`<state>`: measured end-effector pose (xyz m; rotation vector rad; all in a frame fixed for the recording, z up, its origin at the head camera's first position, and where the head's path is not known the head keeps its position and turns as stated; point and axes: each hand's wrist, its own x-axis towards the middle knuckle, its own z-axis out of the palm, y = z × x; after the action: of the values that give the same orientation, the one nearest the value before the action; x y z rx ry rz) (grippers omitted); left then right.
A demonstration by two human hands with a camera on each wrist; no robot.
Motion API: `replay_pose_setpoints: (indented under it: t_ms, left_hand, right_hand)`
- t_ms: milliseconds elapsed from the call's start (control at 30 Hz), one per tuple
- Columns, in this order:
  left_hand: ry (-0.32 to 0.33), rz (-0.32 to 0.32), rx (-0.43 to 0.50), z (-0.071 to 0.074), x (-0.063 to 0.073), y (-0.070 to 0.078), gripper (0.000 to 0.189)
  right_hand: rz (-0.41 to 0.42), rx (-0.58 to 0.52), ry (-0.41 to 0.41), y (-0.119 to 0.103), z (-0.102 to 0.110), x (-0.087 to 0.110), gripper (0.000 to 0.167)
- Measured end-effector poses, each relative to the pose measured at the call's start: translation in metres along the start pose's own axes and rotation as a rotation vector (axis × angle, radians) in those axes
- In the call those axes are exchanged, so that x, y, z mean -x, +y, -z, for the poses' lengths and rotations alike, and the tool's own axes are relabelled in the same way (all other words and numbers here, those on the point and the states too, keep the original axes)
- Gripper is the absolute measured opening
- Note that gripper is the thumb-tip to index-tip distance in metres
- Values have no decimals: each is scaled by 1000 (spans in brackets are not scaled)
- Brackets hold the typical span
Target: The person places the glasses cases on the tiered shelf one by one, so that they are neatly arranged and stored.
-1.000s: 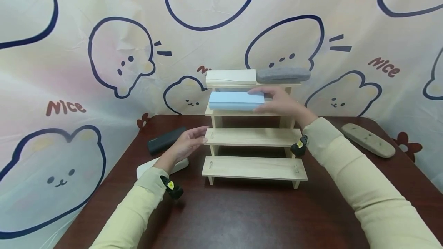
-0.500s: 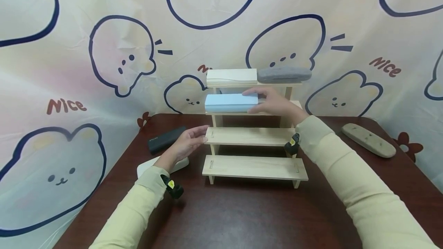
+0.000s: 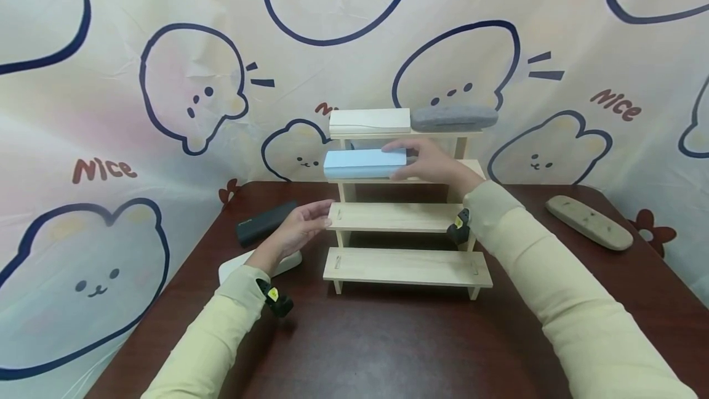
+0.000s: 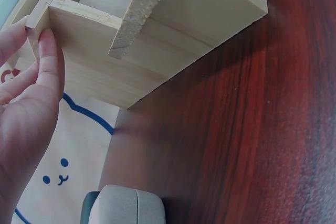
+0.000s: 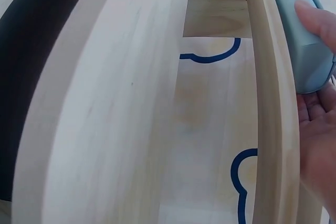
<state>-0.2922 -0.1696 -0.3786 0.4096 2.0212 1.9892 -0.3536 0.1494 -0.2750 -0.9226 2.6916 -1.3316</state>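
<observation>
A wooden stepped display rack (image 3: 407,266) stands on the table. On its second tier from the top lies a light blue glasses case (image 3: 362,164), which my right hand (image 3: 434,164) holds by its right end, thumb and fingers on opposite sides. The right wrist view shows that same case (image 5: 302,40) by the tier's edge. My left hand (image 3: 296,229) pinches the left end of a lower tier; in the left wrist view its fingers (image 4: 50,59) press against the board. A white glasses case (image 3: 369,120) and a grey one (image 3: 454,117) lie side by side on the top tier.
Left of the rack lie a dark case (image 3: 266,223) and a white case (image 3: 235,266), partly behind the left hand and forearm. A beige patterned case (image 3: 589,222) rests at the right on the dark red-brown table (image 3: 376,343). A printed cloth (image 3: 327,72) hangs behind.
My right hand has shifted the blue glasses case leftward along its tier, so its left end now juts slightly past the tier's edge. The left hand has stayed on the rack.
</observation>
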Motion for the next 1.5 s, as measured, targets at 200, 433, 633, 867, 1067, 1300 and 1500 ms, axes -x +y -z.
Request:
replay_pose_setpoints:
  t_ms: [200, 433, 633, 867, 1067, 1300, 1500]
  left_hand:
    - [-3, 4, 2, 0, -1, 0, 59]
    - [-1, 10, -1, -1, -1, 1, 59]
    - [3, 19, 2, -1, 0, 2, 59]
    - [21, 33, 6, -2, 0, 3, 59]
    - [17, 24, 12, -1, -1, 2, 58]
    - [13, 15, 7, 0, -2, 0, 60]
    - [11, 13, -1, 1, -2, -1, 61]
  right_hand:
    - [-6, -15, -15, 2, -1, -1, 60]
    - [-39, -12, -20, 2, -1, -2, 59]
    - [-36, -3, -25, 4, 0, -5, 58]
    - [-35, -5, -49, 9, 0, -7, 57]
    - [-44, -1, -70, 6, 2, -7, 58]
    - [-59, 11, -83, 2, 3, -4, 61]
    - [-44, 2, -79, 1, 5, 1, 64]
